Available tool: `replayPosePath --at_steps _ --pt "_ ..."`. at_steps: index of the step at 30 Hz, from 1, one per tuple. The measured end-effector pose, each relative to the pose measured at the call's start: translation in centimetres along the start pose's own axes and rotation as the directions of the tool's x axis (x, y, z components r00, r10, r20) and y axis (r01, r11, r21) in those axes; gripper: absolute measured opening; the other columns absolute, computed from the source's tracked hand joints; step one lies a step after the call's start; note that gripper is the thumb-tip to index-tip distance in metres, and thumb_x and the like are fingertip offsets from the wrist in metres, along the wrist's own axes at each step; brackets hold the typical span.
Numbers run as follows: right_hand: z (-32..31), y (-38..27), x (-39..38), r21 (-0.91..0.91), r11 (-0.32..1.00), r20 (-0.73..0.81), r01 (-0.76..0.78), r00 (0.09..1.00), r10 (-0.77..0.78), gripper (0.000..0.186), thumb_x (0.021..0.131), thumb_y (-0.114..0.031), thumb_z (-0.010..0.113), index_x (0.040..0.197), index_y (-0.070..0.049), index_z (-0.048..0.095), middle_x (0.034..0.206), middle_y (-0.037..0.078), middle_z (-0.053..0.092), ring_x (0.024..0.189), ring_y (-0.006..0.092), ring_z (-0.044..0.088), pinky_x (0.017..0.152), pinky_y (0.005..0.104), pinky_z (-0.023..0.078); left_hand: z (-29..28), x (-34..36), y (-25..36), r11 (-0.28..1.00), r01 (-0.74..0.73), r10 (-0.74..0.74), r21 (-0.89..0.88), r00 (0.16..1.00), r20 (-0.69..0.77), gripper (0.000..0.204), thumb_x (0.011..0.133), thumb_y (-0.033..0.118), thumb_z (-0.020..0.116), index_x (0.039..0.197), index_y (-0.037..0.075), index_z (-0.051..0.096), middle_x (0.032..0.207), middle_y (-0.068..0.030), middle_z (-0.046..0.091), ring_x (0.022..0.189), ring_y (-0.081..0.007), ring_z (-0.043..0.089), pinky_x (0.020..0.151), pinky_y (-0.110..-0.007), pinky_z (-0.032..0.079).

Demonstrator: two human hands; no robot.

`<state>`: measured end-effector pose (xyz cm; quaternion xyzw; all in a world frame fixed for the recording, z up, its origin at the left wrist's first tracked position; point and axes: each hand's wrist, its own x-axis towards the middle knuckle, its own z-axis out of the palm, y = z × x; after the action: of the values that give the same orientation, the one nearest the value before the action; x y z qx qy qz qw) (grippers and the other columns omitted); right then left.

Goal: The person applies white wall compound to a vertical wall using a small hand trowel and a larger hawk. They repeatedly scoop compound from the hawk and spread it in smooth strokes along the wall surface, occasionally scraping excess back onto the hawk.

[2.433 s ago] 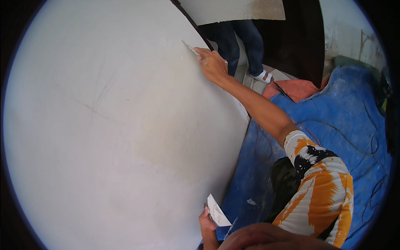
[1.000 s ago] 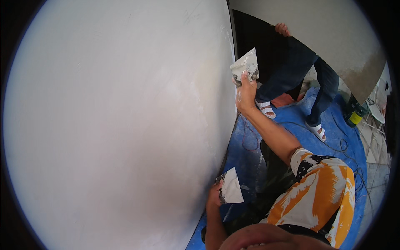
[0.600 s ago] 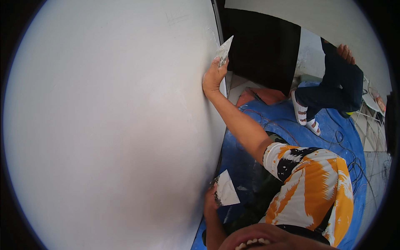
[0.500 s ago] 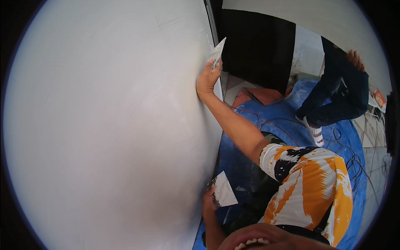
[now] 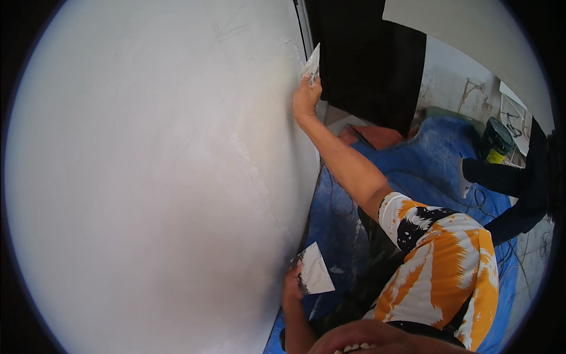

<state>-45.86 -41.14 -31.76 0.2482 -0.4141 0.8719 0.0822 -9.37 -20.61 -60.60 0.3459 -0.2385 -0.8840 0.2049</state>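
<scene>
Two putty knives (image 5: 315,272) (image 5: 311,64), one wall (image 5: 153,177), one blue tarp (image 5: 433,171).

Blue tarp (image 5: 436,159) covers the floor, bucket (image 5: 496,140) on it.

Short orange, white and black patterned sleeve (image 5: 439,248).

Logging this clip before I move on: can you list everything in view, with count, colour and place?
wall: one, white, smooth, fills the left.
doorway: one, dark, upper middle.
tarp: one, blue, on the floor at right.
bucket: one, dark green, far right on the tarp.
co-worker's legs: one person, dark trousers, right edge.
upper blade: one, white-smeared, at the wall edge, in the right hand.
lower blade: one, white-smeared, near the wall foot, in the left hand.
sleeve: one, orange, white and black, lower right.
right hand: raised at the wall edge.
left hand: low, by the wall.
</scene>
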Motion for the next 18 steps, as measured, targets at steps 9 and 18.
replayPosePath --at_steps 9,18 --pt "-7.6 2.7 -3.3 -0.494 0.808 0.551 0.322 0.835 0.004 0.042 0.085 -0.001 0.052 0.127 0.003 0.059 0.115 0.022 0.062 0.109 0.0356 0.061 0.094 0.0376 0.046 0.0 0.4 -0.2 0.999 -0.018 0.018 -0.031 1.0 0.004 0.04 0.094 0.027 0.063 0.123 -0.002 0.06 0.114 -0.0139 0.068 0.1 -0.0268 0.068 0.09 -0.04 0.055" --pt "-9.9 7.4 11.5 -0.412 0.901 0.249 -0.138 0.934 0.257 0.025 0.084 -0.008 0.054 0.102 0.005 0.065 0.082 0.009 0.065 0.066 0.0182 0.062 0.053 0.0339 0.05 1.0 -0.7 0.4 0.998 -0.067 0.066 -0.002 0.997 -0.033 0.045 0.092 0.027 0.066 0.125 -0.002 0.059 0.116 -0.0137 0.068 0.101 -0.0274 0.067 0.092 -0.041 0.053"
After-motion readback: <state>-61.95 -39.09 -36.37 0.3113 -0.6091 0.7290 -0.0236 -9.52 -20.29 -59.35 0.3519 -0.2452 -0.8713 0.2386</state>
